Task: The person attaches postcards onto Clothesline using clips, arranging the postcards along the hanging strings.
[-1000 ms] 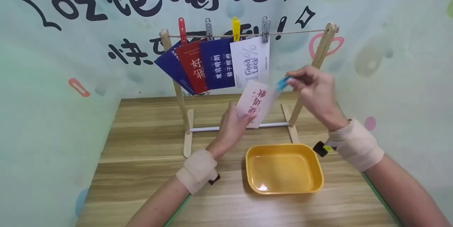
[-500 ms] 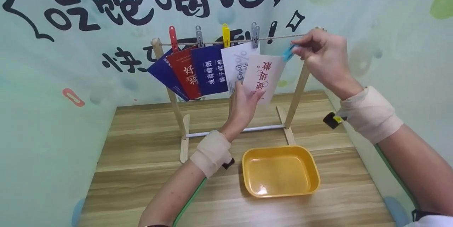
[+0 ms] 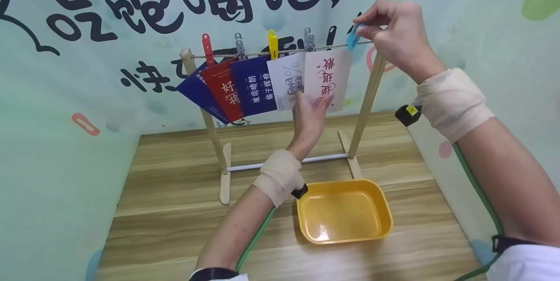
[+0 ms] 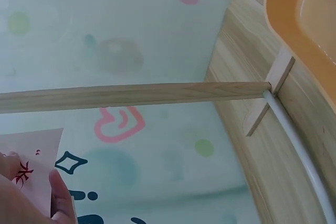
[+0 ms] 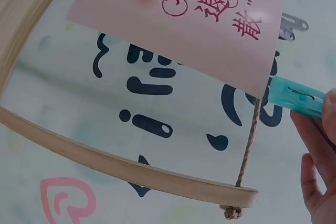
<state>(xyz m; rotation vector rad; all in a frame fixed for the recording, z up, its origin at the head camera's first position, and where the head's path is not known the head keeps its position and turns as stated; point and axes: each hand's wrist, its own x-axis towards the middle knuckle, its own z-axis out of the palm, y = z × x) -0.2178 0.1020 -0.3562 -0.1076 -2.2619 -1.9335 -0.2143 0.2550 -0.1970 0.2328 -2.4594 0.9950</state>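
Note:
My left hand (image 3: 309, 117) pinches the lower part of a pale pink card (image 3: 321, 66) with red characters. The card stands against the string (image 3: 332, 47), overlapping the white card (image 3: 284, 75) a little. My right hand (image 3: 400, 36) pinches a light blue clothespin (image 3: 353, 38) at the string by the pink card's upper right corner. Close up in the right wrist view, the clothespin (image 5: 294, 95) lies right beside the card's top edge, its nose at the string; I cannot tell whether it bites the card. The left wrist view shows only part of the left hand (image 4: 31, 198).
Red (image 3: 207, 49), grey, yellow (image 3: 273, 44) and another grey clothespin (image 3: 309, 40) hold several cards on the string. Wooden posts (image 3: 367, 101) carry it, joined below by a white rod (image 3: 326, 157). A yellow tray (image 3: 345, 237) stands on the wooden table in front.
Both hands have risen toward the string. The left hand brought the pink card up from below to the string, and the right hand carried the blue clothespin up to it.

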